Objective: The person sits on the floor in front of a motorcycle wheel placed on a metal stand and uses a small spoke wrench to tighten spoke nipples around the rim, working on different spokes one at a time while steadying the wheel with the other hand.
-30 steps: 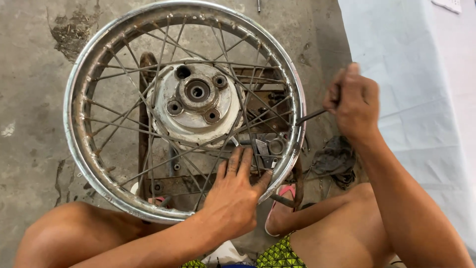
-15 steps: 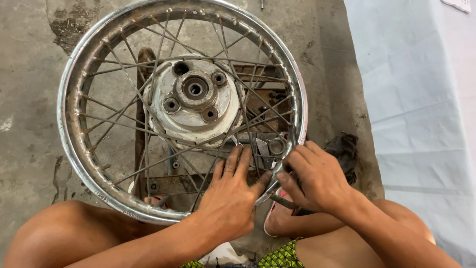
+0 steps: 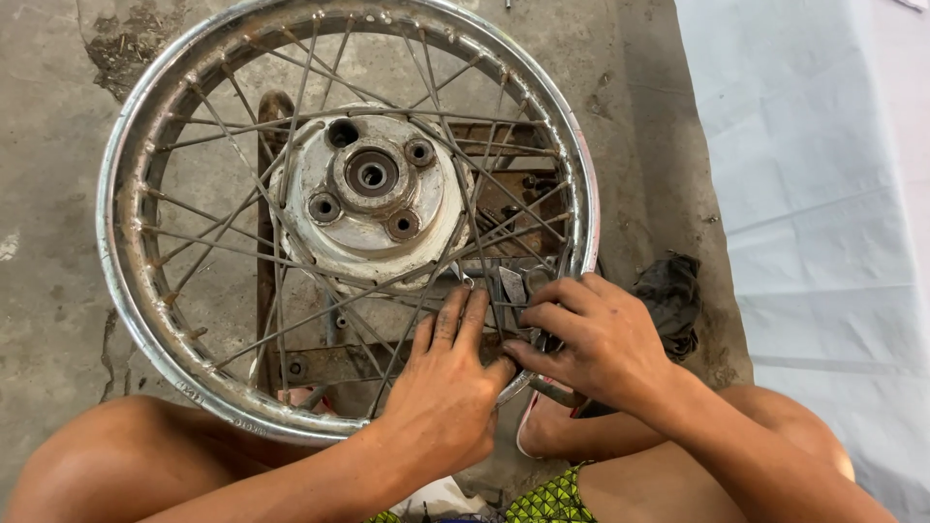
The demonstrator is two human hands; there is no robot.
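I am pressing my spread left hand (image 3: pixel 446 383) flat on the thin steel spokes (image 3: pixel 426 281) of the rusty chrome wheel rim (image 3: pixel 131 291), while my right hand (image 3: pixel 591 339), just beside it and nearer the rim's edge, is pinching a small metal tool (image 3: pixel 554 390).

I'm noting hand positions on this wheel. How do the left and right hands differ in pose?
The left hand lies flat, fingers straight across the spokes; the right hand is curled, fingertips at the rim. The left reaches inside the wheel; the right sits at its edge. Both are grimy.
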